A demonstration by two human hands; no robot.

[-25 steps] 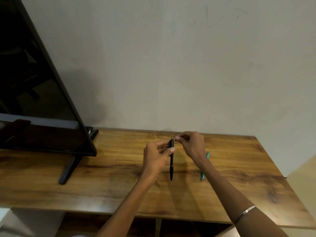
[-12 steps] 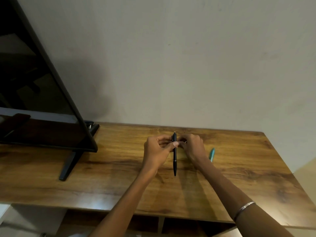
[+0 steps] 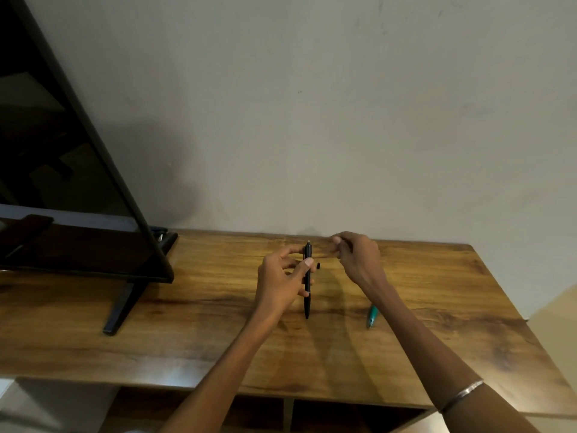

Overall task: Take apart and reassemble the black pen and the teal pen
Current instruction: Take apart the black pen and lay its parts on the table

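Observation:
My left hand [image 3: 281, 281] holds the black pen [image 3: 307, 300] upright above the wooden table [image 3: 193, 332], thumb pressed on its upper barrel. The pen's top end shows a pale tip. A small black bit [image 3: 318, 265] sticks out just right of the pen at thumb height. My right hand [image 3: 357, 259] hovers to the right of the pen's top, apart from it, fingertips pinched together; I cannot see anything between them. The teal pen [image 3: 372, 315] lies on the table to the right, partly hidden by my right forearm.
A large black monitor [image 3: 62, 189] on a stand fills the left side, its foot [image 3: 120, 310] reaching toward the table's front. A plain wall rises right behind the table. Open shelves show under the tabletop's front edge.
My right hand has come off the top of the black pen and moved right. The pen's pale top end is now uncovered. My left hand still holds the pen upright.

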